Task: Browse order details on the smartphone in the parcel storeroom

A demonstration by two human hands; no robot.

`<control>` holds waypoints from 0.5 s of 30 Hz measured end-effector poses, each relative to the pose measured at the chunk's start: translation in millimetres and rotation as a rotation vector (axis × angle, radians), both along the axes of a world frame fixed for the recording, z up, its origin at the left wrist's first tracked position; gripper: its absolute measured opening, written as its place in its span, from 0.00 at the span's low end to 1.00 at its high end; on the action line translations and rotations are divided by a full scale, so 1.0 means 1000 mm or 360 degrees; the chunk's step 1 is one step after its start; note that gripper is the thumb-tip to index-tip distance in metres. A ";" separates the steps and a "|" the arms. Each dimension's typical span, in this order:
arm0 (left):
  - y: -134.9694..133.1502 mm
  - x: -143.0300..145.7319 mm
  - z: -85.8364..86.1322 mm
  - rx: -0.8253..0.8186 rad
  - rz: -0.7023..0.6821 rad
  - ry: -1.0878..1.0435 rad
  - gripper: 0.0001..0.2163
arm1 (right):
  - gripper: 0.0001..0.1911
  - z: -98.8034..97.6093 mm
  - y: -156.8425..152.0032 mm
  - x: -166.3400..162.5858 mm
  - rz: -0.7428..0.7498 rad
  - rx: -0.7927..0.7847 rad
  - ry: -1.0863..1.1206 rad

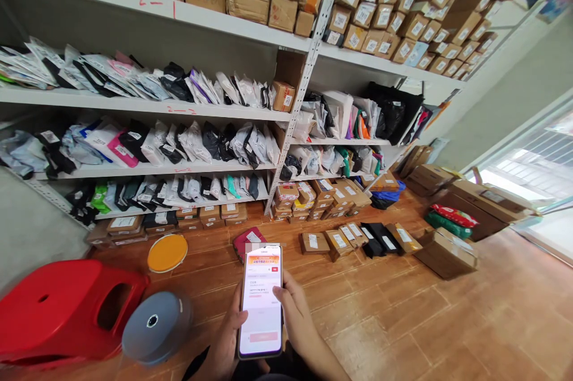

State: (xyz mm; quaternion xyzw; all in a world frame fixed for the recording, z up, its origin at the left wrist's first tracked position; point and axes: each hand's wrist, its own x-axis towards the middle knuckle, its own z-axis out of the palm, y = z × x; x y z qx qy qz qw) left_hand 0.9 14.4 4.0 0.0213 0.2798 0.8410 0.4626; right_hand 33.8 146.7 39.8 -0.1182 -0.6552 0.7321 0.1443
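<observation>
- White-and-orange screen lit on a smartphone (261,300), held upright low in the centre of the view, above the tiled floor (403,321).
- Left hand (226,339) cups the phone from behind and along its left edge; fingers curled around the body, closed on it.
- Right hand (293,309) lies against the phone's right edge, thumb tip laid on the screen about halfway up; remaining fingers are behind the phone, so how far they wrap cannot be told.
- Red plastic stool (58,309) stands at lower left; a grey round disc-shaped object (156,327) sits just beside it, near the left hand.
- Orange round lid (167,252) lies flat on the floor beyond the grey disc.
- Dark red parcel (249,240) with a white label lies on the floor directly beyond the phone's top edge.
- Row of small brown boxes (340,240) and black packets on the floor to the right of it; larger cartons (447,252) further right.
- Metal shelving (293,112) fills the background: soft grey, black and white mailer bags (179,142) on the middle levels, labelled cardboard boxes (380,11) stacked on the top level.
</observation>
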 end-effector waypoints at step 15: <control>0.000 -0.003 -0.007 0.0092 -0.0042 0.0058 0.43 | 0.15 -0.003 0.003 0.000 -0.0030 0.0058 -0.0039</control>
